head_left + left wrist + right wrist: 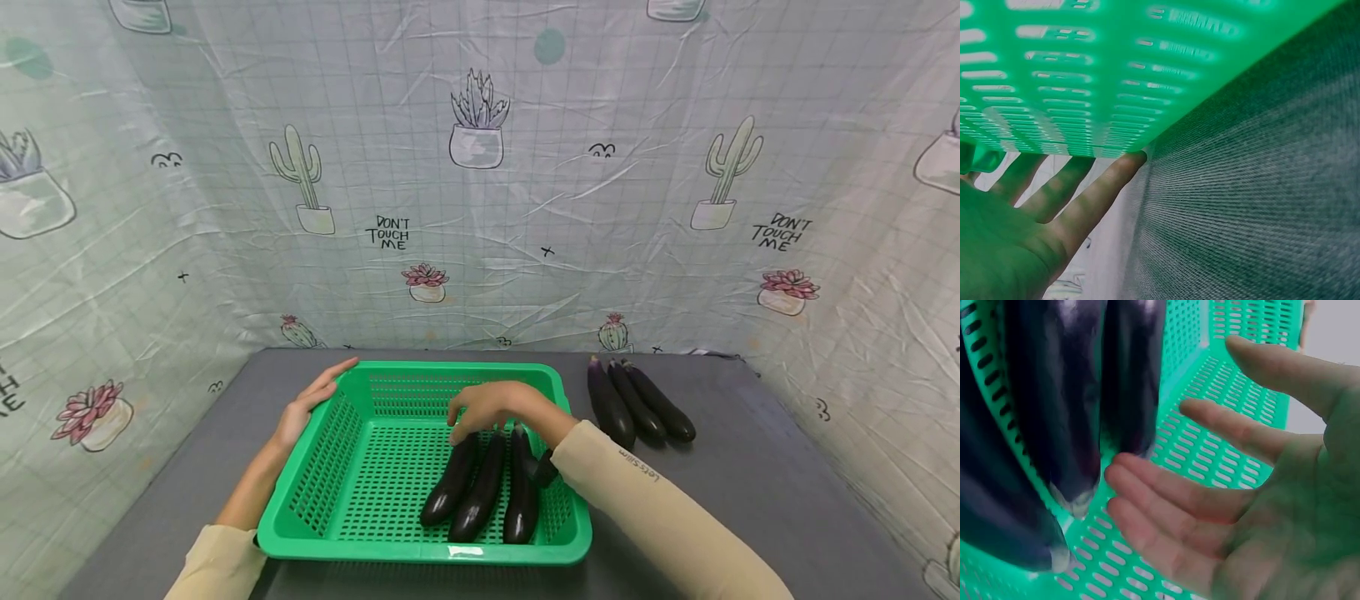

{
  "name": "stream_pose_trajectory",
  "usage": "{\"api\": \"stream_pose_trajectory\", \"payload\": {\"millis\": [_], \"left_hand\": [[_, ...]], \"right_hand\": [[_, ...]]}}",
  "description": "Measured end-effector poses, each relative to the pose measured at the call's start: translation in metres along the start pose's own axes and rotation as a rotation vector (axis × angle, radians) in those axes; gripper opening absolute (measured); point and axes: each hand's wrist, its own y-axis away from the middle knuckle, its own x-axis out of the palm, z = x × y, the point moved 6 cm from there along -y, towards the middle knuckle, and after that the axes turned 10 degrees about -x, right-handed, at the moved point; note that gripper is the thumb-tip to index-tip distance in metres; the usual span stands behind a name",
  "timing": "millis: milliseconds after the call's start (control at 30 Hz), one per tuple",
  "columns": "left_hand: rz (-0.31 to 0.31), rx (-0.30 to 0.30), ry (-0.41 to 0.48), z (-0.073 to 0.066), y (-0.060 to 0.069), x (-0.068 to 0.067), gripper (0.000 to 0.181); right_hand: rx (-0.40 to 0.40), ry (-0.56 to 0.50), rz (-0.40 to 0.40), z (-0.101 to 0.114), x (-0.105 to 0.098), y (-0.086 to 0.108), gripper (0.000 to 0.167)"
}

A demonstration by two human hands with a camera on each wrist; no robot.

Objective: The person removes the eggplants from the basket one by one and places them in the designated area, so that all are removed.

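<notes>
A green slotted plastic basket [420,552] stands on the dark tabletop. Three glossy eggplants [480,493] lie side by side in its right half, stems toward the far side. Above those stems hovers my right hand [487,405]; in the right wrist view its fingers [1179,494] are loosely extended with nothing gripped, close to the eggplant ends [1075,494]. Along the basket's left side rests my left hand [302,410], fingers straight. The left wrist view shows those fingers [1094,203] against the slotted outer wall [1104,81].
Another three eggplants [611,406] lie together on the table, right of the basket and behind the right forearm. A patterned cloth [480,208] with plant drawings encloses the back and sides of the grey table [765,492].
</notes>
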Motion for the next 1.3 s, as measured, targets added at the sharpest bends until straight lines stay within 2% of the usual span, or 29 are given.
{"api": "stream_pose_trajectory", "payload": {"millis": [167, 400, 767, 1000, 1133, 1300], "left_hand": [[0.004, -0.006, 0.016, -0.001, 0.001, 0.001, 0.053], [0.022, -0.023, 0.063, -0.001, 0.002, 0.003, 0.053], [0.014, -0.027, 0.050, -0.001, 0.000, 0.001, 0.053], [0.025, -0.048, 0.073, -0.001, 0.001, 0.002, 0.054], [0.038, -0.045, 0.099, -0.001, 0.000, 0.004, 0.054], [0.056, -0.012, 0.128, -0.001, 0.000, 0.003, 0.052]], "right_hand": [[-0.056, 0.040, 0.021, 0.006, 0.005, -0.013, 0.044], [-0.091, -0.010, 0.037, 0.012, 0.015, -0.025, 0.044], [-0.096, -0.102, 0.036, 0.026, 0.029, -0.031, 0.048], [-0.103, -0.129, 0.009, 0.029, 0.037, -0.035, 0.068], [-0.086, -0.130, -0.014, 0.027, 0.039, -0.037, 0.074], [-0.052, -0.172, -0.037, 0.024, 0.042, -0.038, 0.073]]}}
